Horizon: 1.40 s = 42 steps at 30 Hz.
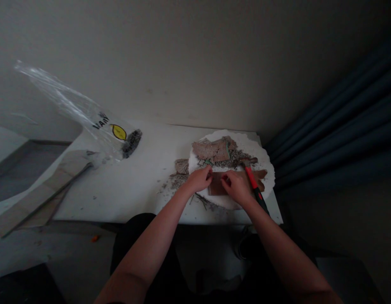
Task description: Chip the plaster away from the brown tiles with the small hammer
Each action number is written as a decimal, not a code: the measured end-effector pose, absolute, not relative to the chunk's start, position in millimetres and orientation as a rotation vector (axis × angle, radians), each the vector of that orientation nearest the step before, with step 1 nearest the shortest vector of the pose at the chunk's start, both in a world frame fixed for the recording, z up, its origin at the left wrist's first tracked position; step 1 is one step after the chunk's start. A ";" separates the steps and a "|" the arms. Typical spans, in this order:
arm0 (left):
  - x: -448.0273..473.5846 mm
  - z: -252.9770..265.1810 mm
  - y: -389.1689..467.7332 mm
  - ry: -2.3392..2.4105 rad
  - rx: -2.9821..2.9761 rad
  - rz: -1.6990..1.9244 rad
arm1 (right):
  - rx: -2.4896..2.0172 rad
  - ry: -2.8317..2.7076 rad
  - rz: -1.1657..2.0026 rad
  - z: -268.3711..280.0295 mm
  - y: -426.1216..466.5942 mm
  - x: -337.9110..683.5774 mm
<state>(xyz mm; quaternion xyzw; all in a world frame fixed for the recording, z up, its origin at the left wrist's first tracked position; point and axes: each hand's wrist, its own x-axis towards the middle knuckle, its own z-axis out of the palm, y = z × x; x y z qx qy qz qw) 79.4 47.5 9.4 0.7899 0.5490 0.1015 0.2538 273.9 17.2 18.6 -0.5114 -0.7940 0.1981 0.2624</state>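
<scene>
A dark curtain (347,109) hangs at the right of a white table (151,185), on whose left part a clear plastic bag (84,116) slants upward, dark material in its lower end. Near the table's right end lies a rough-edged white mat (265,158), bearing a flat brown board (216,188) near the person. A cracked, textured slab (211,150) lies just beyond it; a red-and-black hammer (253,179) crosses its right part. The person's right hand (236,185) is over the board, the left hand (199,179) at its left end, fingers curled; whether either pinches anything cannot be told. Small crumbs (178,181) lie scattered leftward.
</scene>
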 end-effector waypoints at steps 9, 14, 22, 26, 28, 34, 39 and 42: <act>80.4 9.1 47.6 1.499 2.141 0.267 | -1.464 -2.420 0.507 4.4 31.1 273.1; 80.3 7.5 47.6 1.495 2.160 0.271 | -1.504 -2.466 0.444 5.1 29.5 266.1; 80.3 8.3 47.0 1.509 2.164 0.261 | -1.607 -2.456 0.424 6.7 28.2 262.1; 80.1 10.2 46.8 1.507 2.168 0.255 | -1.639 -2.466 0.410 9.6 27.6 259.7; 79.9 10.3 46.7 1.505 2.169 0.249 | -1.659 -2.473 0.416 10.5 27.9 258.8; 79.7 8.2 46.4 1.498 2.175 0.269 | -1.666 -2.497 0.423 11.7 28.8 258.4; 79.9 6.7 46.5 1.503 2.179 0.277 | -1.665 -2.517 0.395 11.6 28.9 258.1; 80.2 6.9 46.8 1.509 2.180 0.266 | -1.698 -2.537 0.399 11.6 28.7 257.1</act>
